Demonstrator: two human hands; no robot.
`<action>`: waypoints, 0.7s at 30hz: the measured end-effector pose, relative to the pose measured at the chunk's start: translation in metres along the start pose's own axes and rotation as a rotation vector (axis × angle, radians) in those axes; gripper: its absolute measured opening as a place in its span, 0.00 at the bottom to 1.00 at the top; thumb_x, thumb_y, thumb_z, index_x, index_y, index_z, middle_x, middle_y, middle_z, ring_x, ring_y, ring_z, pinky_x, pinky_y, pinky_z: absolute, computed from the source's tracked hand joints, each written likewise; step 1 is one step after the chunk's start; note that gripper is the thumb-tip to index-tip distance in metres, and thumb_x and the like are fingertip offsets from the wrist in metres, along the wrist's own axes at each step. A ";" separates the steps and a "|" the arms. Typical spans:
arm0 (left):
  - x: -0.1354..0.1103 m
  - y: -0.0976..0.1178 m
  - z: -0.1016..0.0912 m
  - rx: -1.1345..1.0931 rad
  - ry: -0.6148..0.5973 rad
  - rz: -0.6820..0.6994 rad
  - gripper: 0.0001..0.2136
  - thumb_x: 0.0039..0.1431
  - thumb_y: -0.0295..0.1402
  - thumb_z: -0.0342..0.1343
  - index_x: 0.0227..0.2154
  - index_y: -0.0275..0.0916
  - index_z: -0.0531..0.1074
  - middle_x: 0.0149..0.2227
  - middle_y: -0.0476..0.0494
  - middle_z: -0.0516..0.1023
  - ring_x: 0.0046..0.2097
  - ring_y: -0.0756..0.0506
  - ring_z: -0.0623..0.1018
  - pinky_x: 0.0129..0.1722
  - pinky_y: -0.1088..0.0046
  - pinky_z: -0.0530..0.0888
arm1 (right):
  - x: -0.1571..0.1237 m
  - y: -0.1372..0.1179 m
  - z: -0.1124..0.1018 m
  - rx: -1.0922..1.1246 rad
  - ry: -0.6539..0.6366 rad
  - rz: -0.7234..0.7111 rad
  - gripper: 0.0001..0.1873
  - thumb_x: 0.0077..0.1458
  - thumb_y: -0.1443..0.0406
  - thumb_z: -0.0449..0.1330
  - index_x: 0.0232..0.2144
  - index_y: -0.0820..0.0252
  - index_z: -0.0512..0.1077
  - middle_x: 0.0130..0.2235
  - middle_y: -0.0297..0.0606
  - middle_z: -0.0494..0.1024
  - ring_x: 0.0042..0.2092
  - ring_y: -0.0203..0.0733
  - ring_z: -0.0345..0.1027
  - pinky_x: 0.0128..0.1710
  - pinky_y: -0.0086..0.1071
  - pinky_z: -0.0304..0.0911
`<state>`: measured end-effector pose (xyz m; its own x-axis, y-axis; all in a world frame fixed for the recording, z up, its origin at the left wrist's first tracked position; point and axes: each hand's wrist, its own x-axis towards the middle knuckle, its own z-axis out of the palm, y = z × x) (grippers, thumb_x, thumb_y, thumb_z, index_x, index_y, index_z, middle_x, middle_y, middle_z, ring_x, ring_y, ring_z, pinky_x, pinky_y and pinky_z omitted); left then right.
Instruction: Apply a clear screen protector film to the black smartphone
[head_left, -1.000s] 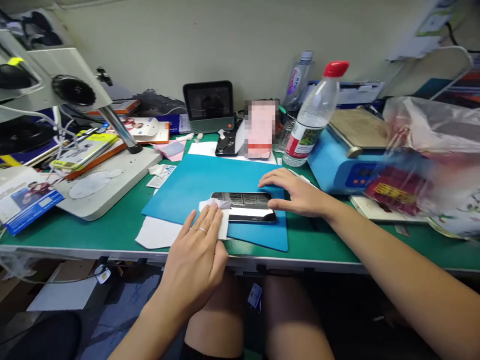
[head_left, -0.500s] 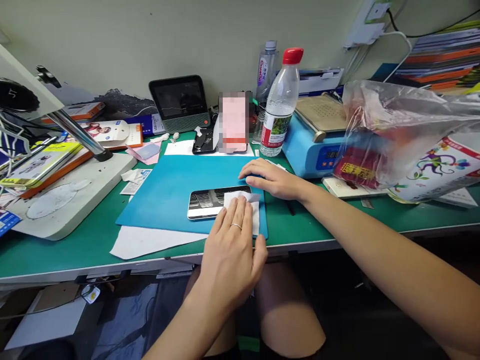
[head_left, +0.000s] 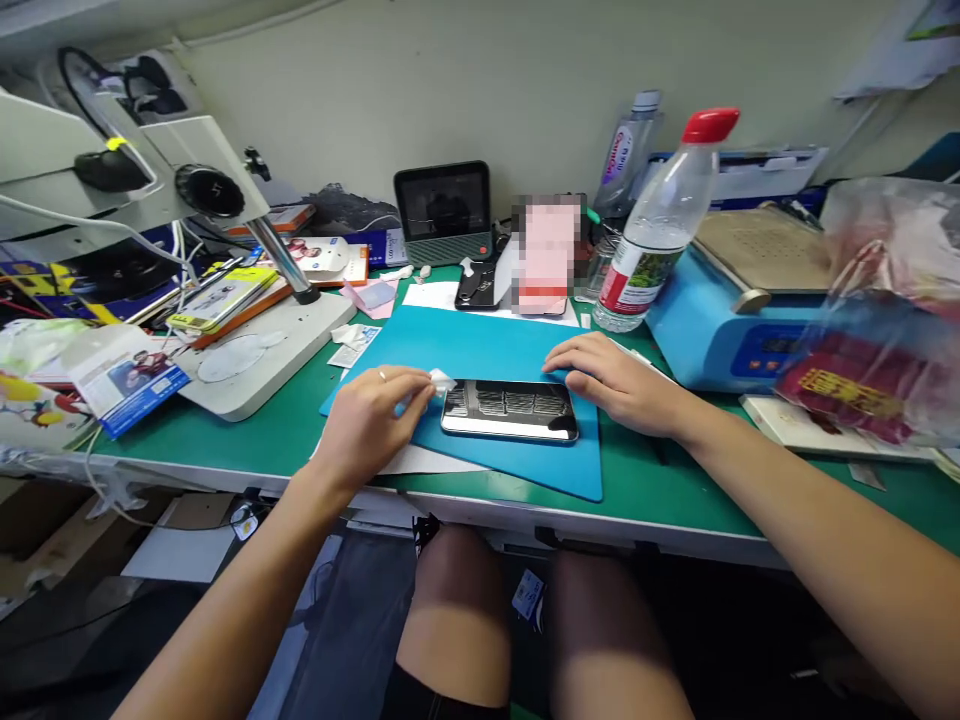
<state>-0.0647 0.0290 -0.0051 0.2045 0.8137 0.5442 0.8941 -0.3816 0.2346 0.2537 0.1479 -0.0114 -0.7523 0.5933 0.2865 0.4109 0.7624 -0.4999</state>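
Observation:
A smartphone point(head_left: 510, 411) with a glossy screen lies flat on a blue work mat point(head_left: 465, 360) on the green bench. My left hand point(head_left: 371, 425) rests just left of the phone, its fingers closed around a crumpled white wipe point(head_left: 441, 380) that touches the phone's left end. My right hand point(head_left: 611, 380) lies on the mat at the phone's far right corner, fingers stretched flat and steadying the phone's edge.
A microscope point(head_left: 142, 165) on a white base point(head_left: 262, 350) stands at the left beside boxes. Behind the mat are a small screen point(head_left: 442, 212), another phone point(head_left: 480, 285) and a red-capped bottle point(head_left: 656, 225). A blue heating machine point(head_left: 739, 300) and a plastic bag point(head_left: 892, 300) fill the right.
My left hand has slid the wipe from the phone's right half off its left end and bunched it up. The screen is now uncovered. My right hand has stayed at the phone's far corner.

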 end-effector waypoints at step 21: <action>0.022 -0.032 0.007 -0.249 -0.339 0.128 0.41 0.52 0.62 0.66 0.62 0.41 0.71 0.57 0.35 0.73 0.58 0.33 0.69 0.61 0.51 0.67 | 0.057 -0.064 0.017 -0.187 -0.137 -0.078 0.18 0.69 0.61 0.50 0.52 0.58 0.77 0.51 0.49 0.79 0.53 0.53 0.73 0.53 0.49 0.70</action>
<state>-0.0857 0.0620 -0.0058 0.4634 0.8350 0.2965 0.7380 -0.5489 0.3925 0.1763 0.1289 0.0231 -0.8428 0.5001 0.1988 0.4275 0.8465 -0.3173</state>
